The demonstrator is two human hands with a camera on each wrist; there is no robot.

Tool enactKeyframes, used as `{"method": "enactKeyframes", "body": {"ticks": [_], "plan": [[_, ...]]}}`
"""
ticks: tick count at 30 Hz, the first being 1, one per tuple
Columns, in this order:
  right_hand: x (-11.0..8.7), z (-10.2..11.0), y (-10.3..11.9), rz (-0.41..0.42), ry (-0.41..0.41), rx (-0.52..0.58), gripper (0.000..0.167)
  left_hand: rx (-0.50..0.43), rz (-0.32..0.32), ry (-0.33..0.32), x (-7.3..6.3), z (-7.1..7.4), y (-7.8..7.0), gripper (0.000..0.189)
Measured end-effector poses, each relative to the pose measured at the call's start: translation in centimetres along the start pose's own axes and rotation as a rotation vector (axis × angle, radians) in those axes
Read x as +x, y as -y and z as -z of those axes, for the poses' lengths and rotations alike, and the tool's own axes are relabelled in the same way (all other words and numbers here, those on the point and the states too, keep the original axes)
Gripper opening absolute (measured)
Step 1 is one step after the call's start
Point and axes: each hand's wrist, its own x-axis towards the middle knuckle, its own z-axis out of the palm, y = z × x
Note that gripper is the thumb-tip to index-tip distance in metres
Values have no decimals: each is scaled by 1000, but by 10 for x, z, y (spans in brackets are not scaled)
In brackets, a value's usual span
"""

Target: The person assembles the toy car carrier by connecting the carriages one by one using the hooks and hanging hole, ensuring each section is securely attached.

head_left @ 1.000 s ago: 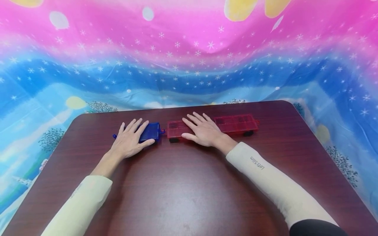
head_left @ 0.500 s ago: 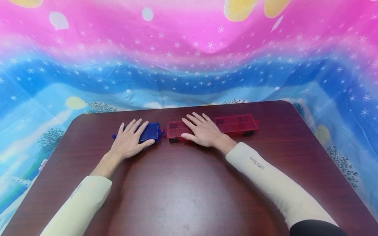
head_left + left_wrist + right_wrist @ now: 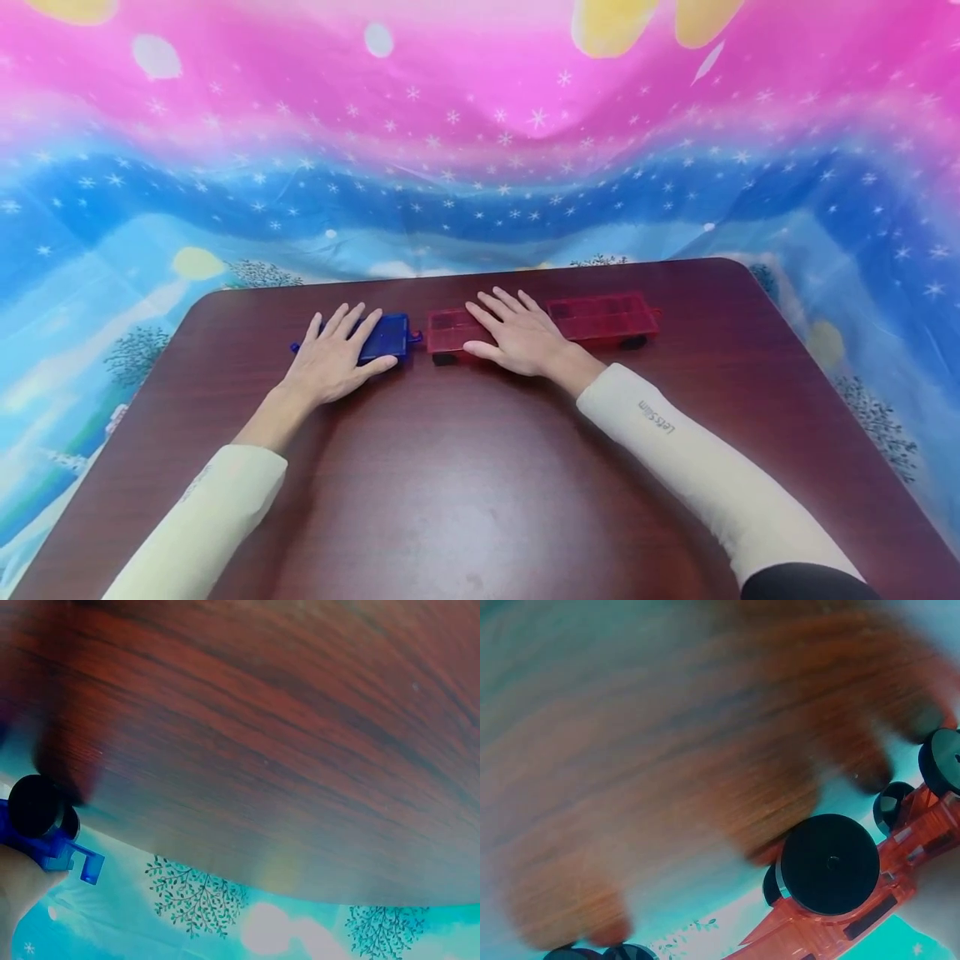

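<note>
My left hand (image 3: 332, 360) lies flat with spread fingers over a translucent blue toy car base (image 3: 388, 336) on the table. A small blue hook (image 3: 91, 865) and a black wheel (image 3: 34, 805) of that base show in the left wrist view. To its right stand red see-through toy car pieces in a row, a left section (image 3: 447, 333) and a right section (image 3: 606, 316). My right hand (image 3: 525, 339) rests on them with fingers spread, hiding the middle. In the right wrist view, black wheels (image 3: 829, 864) sit under the red body. The blue hitch reaches close to the left red section.
A dark wood-grain table (image 3: 450, 483) with rounded back corners carries everything, and the cars line up near its back edge. Behind it hangs a pink and blue snowflake cloth (image 3: 480, 158), which also wraps both sides.
The head view has shifted very slightly. Both hands and the toy cars keep the same places on the table.
</note>
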Motion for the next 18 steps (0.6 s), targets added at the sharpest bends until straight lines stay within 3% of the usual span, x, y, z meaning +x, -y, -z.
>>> {"method": "enactKeyframes", "body": {"ticks": [8,18], "plan": [[3,0,-1,19,4,-17,82,29,-3,-2,0,5,1,94],[2,7,3,16,-22,-6,82,-14,11,-29,3,6,-8,89]]}}
